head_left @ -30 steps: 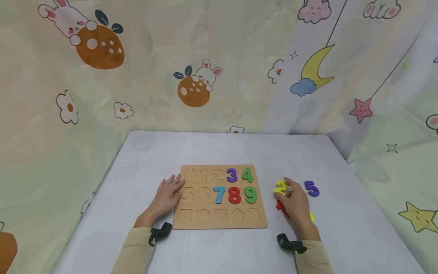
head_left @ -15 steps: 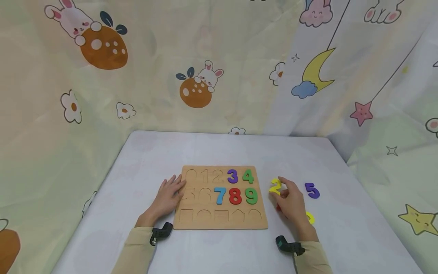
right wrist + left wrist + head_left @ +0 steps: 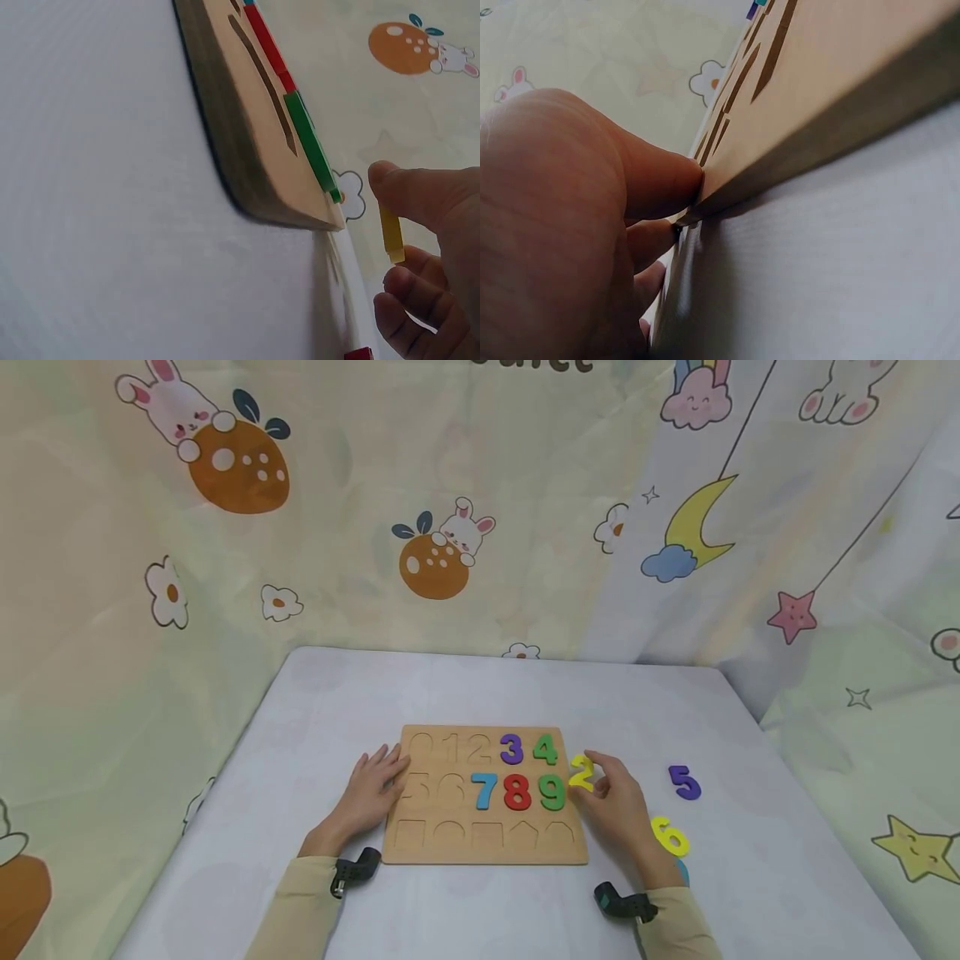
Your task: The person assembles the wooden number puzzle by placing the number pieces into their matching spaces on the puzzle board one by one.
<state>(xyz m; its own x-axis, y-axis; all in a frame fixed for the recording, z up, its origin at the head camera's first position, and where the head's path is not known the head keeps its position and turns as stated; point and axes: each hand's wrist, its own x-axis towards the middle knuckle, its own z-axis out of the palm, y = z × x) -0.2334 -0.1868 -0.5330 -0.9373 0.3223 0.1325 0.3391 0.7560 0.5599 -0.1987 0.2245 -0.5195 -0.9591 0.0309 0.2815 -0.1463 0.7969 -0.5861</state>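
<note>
A wooden number puzzle board (image 3: 450, 814) lies on the table with purple 3 (image 3: 512, 749), green 4 (image 3: 545, 749), blue 7 (image 3: 483, 791), red 8 (image 3: 517, 792) and green 9 (image 3: 552, 792) on it. My left hand (image 3: 372, 789) rests at the board's left edge, fingers stretched out; its thumb (image 3: 664, 180) touches the edge in the left wrist view. Between thumb and fingers, my right hand (image 3: 618, 806) pinches a yellow number 2 (image 3: 581, 773), just beside the board's right edge. In the right wrist view, this yellow 2 (image 3: 391, 234) shows edge-on, raised beyond the board's corner.
Right of the right hand lie a purple 5 (image 3: 685, 782) and a yellow 6 (image 3: 670, 837). A blue piece (image 3: 682, 871) is partly covered by the right wrist. A red piece (image 3: 358, 354) shows low in the right wrist view. Patterned cloth (image 3: 337, 527) hangs behind the table.
The right hand has lifted the yellow 2 and carried it left to the board's edge. The yellow 6 and a blue piece have come into view; the red piece is now hidden in the head view.
</note>
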